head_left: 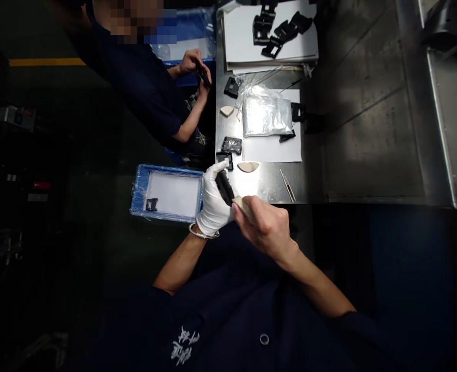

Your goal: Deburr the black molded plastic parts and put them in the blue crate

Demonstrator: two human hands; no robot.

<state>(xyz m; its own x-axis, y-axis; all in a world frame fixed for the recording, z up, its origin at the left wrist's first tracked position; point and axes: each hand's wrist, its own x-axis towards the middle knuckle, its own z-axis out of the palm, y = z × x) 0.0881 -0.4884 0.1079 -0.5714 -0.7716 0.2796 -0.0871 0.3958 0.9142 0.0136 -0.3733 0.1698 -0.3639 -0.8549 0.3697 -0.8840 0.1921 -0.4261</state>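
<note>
Two hands just past the near edge of the steel surface (267, 178): a gloved left hand (213, 204) in white, a bare right hand (265, 227). Left fingers (214, 178) curled closed around a black plastic part (224, 187), held over the surface's near left corner, partly hidden by those fingers and the sponge. Right fingers (240, 206) pinched narrow on a cream sponge wedge (243, 209), its end touching the black plastic part. Around the left wrist, a silver bracelet (202, 232).

Just ahead of the hands, a half-moon sponge (248, 166), with two black pieces (224, 161) (232, 145) along the left edge. Near the right hand, steel tweezers (287, 186). Farther along, a white sheet (272, 150) under a clear plastic bag (267, 111), and a small sponge piece (226, 110) beside it. Toward the far edge, a white stack (270, 31) topped with black parts (282, 31). Off the left edge, a blue tray (135, 194) just beside the left hand, one black piece (151, 204) on its white liner (174, 194). Beyond the left edge, a co-worker's hands (195, 67) around a dark object (203, 75).
</note>
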